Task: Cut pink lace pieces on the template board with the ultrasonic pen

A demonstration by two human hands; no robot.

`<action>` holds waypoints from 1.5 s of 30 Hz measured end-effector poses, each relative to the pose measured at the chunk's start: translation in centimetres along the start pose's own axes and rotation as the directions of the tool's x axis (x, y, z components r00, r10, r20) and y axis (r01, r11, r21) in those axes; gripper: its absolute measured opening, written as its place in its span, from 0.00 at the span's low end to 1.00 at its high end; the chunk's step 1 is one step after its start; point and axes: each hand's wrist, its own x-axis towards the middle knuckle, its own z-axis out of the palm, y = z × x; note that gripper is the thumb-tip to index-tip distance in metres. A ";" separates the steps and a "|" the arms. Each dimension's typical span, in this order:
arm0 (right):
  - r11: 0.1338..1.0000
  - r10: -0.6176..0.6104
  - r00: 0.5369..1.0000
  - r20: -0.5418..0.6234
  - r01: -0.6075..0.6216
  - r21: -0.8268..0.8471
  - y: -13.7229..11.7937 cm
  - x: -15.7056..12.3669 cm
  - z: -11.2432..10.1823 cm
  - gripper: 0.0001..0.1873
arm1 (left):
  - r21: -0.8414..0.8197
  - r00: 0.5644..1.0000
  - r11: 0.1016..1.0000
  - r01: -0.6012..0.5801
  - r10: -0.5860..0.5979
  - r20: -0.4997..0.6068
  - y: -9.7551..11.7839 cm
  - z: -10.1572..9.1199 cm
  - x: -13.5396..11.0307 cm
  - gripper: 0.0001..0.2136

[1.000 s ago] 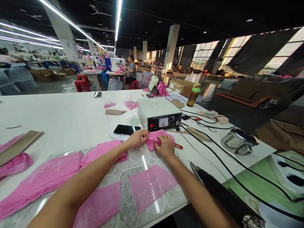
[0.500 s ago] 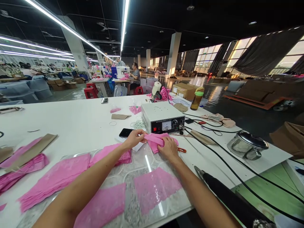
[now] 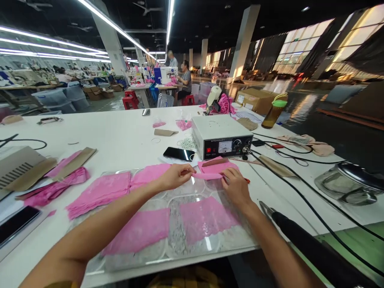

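Note:
Between my hands a narrow pink fabric strip [image 3: 207,176] is stretched just above the clear plastic mat. My left hand [image 3: 178,176] pinches its left end; my right hand [image 3: 236,185] has its fingers closed on the right end. Right behind the strip lies a pink fabric piece [image 3: 223,166] with a brown card [image 3: 213,162] across it. Stacks of pink fabric [image 3: 102,192] rest on the mat to the left. Nearer me, two flat pink panels, a left one [image 3: 141,230] and a right one [image 3: 207,220], lie on or under the clear mat [image 3: 177,236].
A white control box [image 3: 222,134] with black cables stands behind my right hand. A black phone [image 3: 179,153] lies beside it. On the right are a black-handled pointed tool [image 3: 288,228], a lidded glass pot [image 3: 345,184] and an amber bottle [image 3: 273,114]. A co-worker [image 3: 185,82] sits beyond the table.
The strip has come away from the fabric piece towards me and is now stretched level between both hands. The brown card on the piece has come into sight. The view has turned left and down.

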 end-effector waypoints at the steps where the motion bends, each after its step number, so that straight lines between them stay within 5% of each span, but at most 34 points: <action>1: 0.999 -0.038 0.999 0.003 0.038 0.022 -0.3 -1.1 -0.6 0.11 | 0.014 1.000 1.000 -0.021 0.020 0.017 0.3 0.3 -1.0 0.08; 9: 0.953 -0.277 0.959 0.054 0.267 0.146 -2.3 -7.5 -3.5 0.13 | 0.065 0.964 0.977 -0.203 0.188 0.188 2.0 3.5 -8.6 0.09; 16: 0.922 -0.339 0.941 0.014 0.329 0.202 -2.7 -7.8 -5.8 0.20 | 0.102 0.965 0.966 -0.237 0.222 0.142 3.4 3.4 -9.7 0.10; 23: 0.905 -0.387 0.920 0.062 0.367 0.214 -2.1 -8.9 -6.5 0.20 | 0.431 0.887 0.776 -0.461 0.385 0.256 2.9 4.4 -11.2 0.09; 28: 0.920 -0.365 0.929 0.054 0.351 0.176 -1.7 -9.3 -7.1 0.20 | 0.476 0.868 0.726 -0.496 0.402 0.292 2.2 4.8 -11.8 0.07; 37: 0.973 -0.183 0.981 0.063 0.171 0.156 -1.3 -10.1 -6.9 0.13 | 0.366 0.930 0.857 -0.363 0.312 0.194 3.9 4.7 -9.9 0.09; 41: 0.973 -0.161 0.986 0.040 0.152 0.174 -1.5 -9.9 -6.9 0.11 | 0.337 0.965 0.921 -0.197 0.121 0.234 6.2 7.2 -6.5 0.06; 45: 0.970 -0.143 0.990 0.014 0.137 0.201 -1.6 -9.8 -6.9 0.10 | 0.320 0.939 0.945 -0.061 -0.054 0.341 8.0 10.3 -2.2 0.11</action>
